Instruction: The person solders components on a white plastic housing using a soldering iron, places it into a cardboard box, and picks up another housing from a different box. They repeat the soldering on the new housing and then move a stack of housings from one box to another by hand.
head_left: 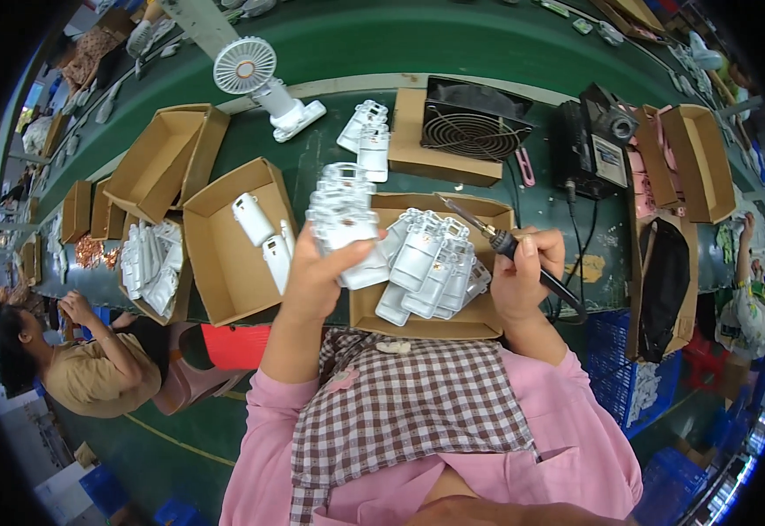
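My left hand is closed around a stack of white plastic housings with small rectangular cutouts at their upper ends. It lifts them over the left side of a shallow cardboard box. More white housings lie overlapped in that box. A soldering iron with a dark handle and bare metal tip is gripped by my right hand, above the box's right side. Its tip points up and left, apart from the stack in my left hand. Behind the box lie a few further housings on the green table.
Left of me, a cardboard box holds several white parts. A white handheld fan stands farther back. A black grilled fan and a black soldering station with cables stand behind. Co-workers sit at left and right.
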The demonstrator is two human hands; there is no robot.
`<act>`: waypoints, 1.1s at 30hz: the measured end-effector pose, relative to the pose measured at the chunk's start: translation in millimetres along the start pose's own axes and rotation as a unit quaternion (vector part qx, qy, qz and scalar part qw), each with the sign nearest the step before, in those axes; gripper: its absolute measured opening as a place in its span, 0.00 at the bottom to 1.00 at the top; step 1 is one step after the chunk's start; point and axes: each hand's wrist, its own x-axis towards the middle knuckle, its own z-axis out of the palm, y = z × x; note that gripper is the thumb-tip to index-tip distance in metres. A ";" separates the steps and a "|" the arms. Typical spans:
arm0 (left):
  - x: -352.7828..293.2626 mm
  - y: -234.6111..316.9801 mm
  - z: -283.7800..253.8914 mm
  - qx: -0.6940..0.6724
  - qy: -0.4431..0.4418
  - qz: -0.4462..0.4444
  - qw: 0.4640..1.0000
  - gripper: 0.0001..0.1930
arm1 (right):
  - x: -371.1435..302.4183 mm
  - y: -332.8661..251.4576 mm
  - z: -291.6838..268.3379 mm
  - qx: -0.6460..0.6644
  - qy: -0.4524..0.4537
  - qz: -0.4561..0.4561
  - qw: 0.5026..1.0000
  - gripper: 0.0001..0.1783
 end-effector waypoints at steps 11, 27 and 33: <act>29.2 -46.3 23.5 -0.017 -0.002 -0.026 1.000 0.27 | -12.5 -1.9 -14.8 0.013 -0.054 -0.019 0.998 0.10; 29.5 -45.3 27.1 0.044 0.019 0.006 0.999 0.24 | -9.1 -0.4 -5.6 -0.164 -0.089 0.026 0.982 0.08; 29.3 -45.6 25.9 0.052 0.021 0.001 0.998 0.24 | -7.6 -2.7 0.6 -0.181 -0.099 0.011 0.978 0.07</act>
